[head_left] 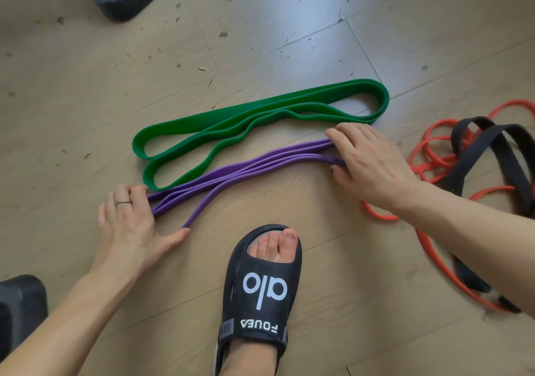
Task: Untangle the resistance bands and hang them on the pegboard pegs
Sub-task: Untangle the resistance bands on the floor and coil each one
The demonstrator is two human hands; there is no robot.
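Resistance bands lay spread over the wooden floor, and you were crouched over them with no pegboard in view, so I judged the hanging part not yet begun. Largest was the green band, folded into long flat loops just beyond your fingertips and clear of the others, probably set aside as already sorted. Off past your right wrist sat the knot that remained: the orange band wound through the black band, well apart from your fingers. Between your two hands ran the purple band, doubled into several strands lying side by side, just beside the green one. Your left hand pressed one end of it, fingers curled down over the strands and thumb stretched flat beside the loose loop; whether they pinched or only pinned it I couldn't tell. Your right hand held the far end, fingers bent over the bundle with the strands passing under them. Held at both ends like that, the folds stayed even, which looked like neatening before carrying. Your sandal stood near your left thumb.
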